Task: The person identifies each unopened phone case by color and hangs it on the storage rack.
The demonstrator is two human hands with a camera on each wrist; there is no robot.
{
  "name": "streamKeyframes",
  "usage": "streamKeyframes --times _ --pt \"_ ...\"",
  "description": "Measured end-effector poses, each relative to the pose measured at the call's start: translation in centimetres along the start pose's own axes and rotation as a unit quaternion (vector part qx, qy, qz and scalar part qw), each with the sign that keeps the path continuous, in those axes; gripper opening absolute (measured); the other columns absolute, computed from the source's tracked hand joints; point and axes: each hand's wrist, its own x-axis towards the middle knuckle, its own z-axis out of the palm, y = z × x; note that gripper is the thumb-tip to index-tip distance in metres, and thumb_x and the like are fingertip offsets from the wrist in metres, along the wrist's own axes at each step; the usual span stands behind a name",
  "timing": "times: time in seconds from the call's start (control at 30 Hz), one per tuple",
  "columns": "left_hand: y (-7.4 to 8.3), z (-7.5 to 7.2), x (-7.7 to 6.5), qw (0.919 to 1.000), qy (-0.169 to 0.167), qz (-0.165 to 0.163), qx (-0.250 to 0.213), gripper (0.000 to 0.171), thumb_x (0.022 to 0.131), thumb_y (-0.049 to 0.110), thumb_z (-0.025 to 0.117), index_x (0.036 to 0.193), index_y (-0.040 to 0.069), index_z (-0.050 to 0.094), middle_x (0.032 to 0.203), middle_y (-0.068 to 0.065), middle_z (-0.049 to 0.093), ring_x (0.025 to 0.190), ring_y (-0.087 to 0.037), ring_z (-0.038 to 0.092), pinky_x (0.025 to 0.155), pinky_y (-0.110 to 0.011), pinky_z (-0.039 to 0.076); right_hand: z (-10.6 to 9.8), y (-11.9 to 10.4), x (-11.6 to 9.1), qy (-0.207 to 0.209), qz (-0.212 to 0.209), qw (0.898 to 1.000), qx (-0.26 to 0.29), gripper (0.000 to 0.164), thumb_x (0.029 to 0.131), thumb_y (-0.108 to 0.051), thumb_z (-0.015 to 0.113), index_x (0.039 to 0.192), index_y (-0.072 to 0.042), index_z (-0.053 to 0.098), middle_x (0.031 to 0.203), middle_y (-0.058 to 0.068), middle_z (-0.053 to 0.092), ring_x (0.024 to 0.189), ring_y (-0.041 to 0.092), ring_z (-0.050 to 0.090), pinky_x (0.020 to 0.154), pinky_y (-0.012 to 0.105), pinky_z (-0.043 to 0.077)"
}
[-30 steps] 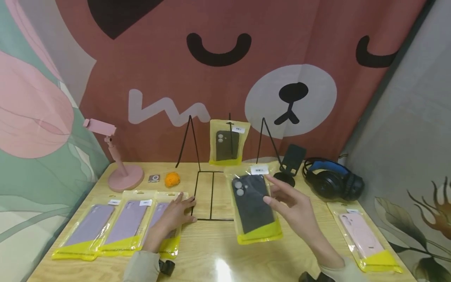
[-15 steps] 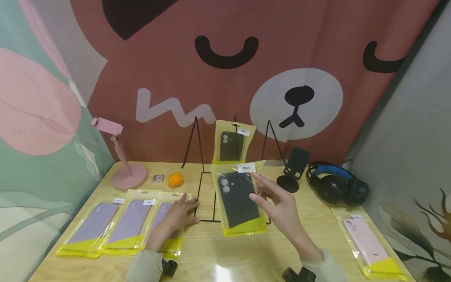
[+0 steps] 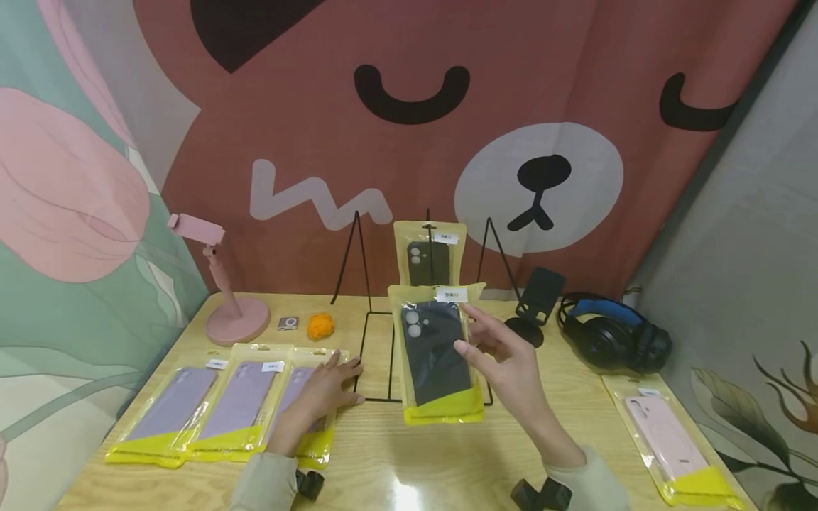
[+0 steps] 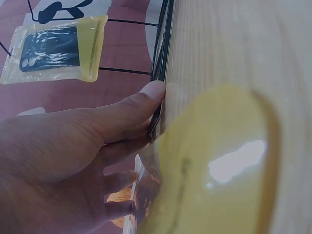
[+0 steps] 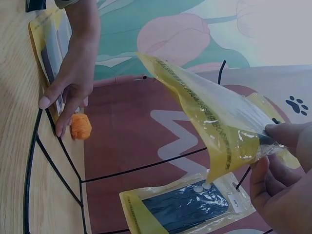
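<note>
My right hand (image 3: 511, 365) pinches the right edge of a bagged black phone case (image 3: 439, 355) between thumb and fingers, holding it upright above the table. It overlaps a similar bagged black case (image 3: 417, 270) hanging on the middle prong of a black wire display rack (image 3: 383, 400). My left hand (image 3: 319, 394) reaches over the rightmost bagged purple phone case (image 3: 292, 387), partly hiding it. Its thumb and fingertips touch the left front corner of the rack's base, with the fingers loosely extended. In the right wrist view, the held bag (image 5: 195, 107) is seen from its side.
Two more bagged purple cases (image 3: 233, 401) lie at left. Behind them are a pink phone stand (image 3: 238, 321), a small square device (image 3: 288, 323) and an orange ball (image 3: 320, 326). At right are a black phone stand (image 3: 540, 292), headphones (image 3: 613, 337) and a bagged pink case (image 3: 667, 440).
My right hand has carried the bagged black case leftward to the front of the rack, then slightly up against the hanging bag's lower part. The left hand stays at the rack. The head view shifted slightly.
</note>
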Motion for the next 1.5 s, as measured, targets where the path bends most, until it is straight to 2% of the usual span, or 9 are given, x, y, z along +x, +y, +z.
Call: streamKeyframes --times 0.17,0.37,0.77,1.03,1.23,1.5 --pt "0.1 0.0 0.0 1.0 0.001 0.001 0.002 0.06 0.079 0.026 0.078 0.13 0.001 0.059 0.145 -0.014 0.047 0.139 -0.047 0.023 0.11 -0.063 0.019 0.1 -0.1 0.2 0.004 0.009 1.0 -0.008 0.05 0.085 0.001 0.07 0.133 -0.005 0.057 0.093 0.009 0.064 0.081 0.014 0.062 0.073 0.022 0.054" --pt "0.1 0.0 0.0 1.0 -0.001 -0.007 -0.002 0.06 0.079 0.026 0.078 0.131 0.002 0.059 0.145 -0.012 0.046 0.14 -0.046 0.022 0.111 -0.062 0.018 0.3 0.0 0.7 -0.003 -0.002 1.0 -0.001 0.051 0.085 0.001 0.07 0.134 -0.004 0.056 0.092 0.011 0.064 0.078 0.016 0.061 0.07 0.023 0.053" --pt "0.2 0.0 0.0 0.9999 -0.001 -0.013 0.0 0.06 0.078 0.026 0.079 0.13 0.003 0.06 0.145 -0.012 0.047 0.14 -0.045 0.023 0.111 -0.062 0.018 0.0 -0.5 -0.6 -0.01 -0.029 0.999 0.021 0.052 0.082 0.01 0.069 0.132 0.003 0.055 0.091 0.011 0.061 0.078 0.011 0.06 0.071 0.021 0.053" --pt "0.2 -0.1 -0.1 0.9999 0.001 -0.012 -0.006 0.06 0.078 0.026 0.079 0.129 0.003 0.06 0.144 -0.013 0.047 0.14 -0.045 0.024 0.111 -0.063 0.018 0.0 1.2 -0.1 0.0 0.004 1.0 0.006 0.055 0.084 0.002 0.071 0.135 -0.011 0.057 0.093 0.006 0.064 0.08 0.015 0.061 0.072 0.022 0.054" --pt "0.3 0.0 0.0 0.9999 0.002 -0.009 -0.008 0.06 0.078 0.026 0.079 0.13 0.002 0.06 0.144 -0.013 0.047 0.14 -0.046 0.024 0.111 -0.063 0.018 0.2 -0.8 0.0 0.007 0.015 1.0 0.003 0.05 0.084 0.002 0.07 0.132 -0.007 0.058 0.092 0.008 0.064 0.077 0.016 0.06 0.07 0.024 0.053" --pt "0.2 0.1 -0.1 1.0 0.001 -0.005 -0.007 0.06 0.079 0.026 0.078 0.13 0.002 0.059 0.144 -0.014 0.046 0.139 -0.047 0.023 0.111 -0.063 0.018 0.9 1.0 2.0 0.003 0.011 1.0 -0.01 0.049 0.087 -0.003 0.069 0.135 -0.008 0.056 0.092 0.01 0.065 0.075 0.02 0.06 0.068 0.029 0.053"
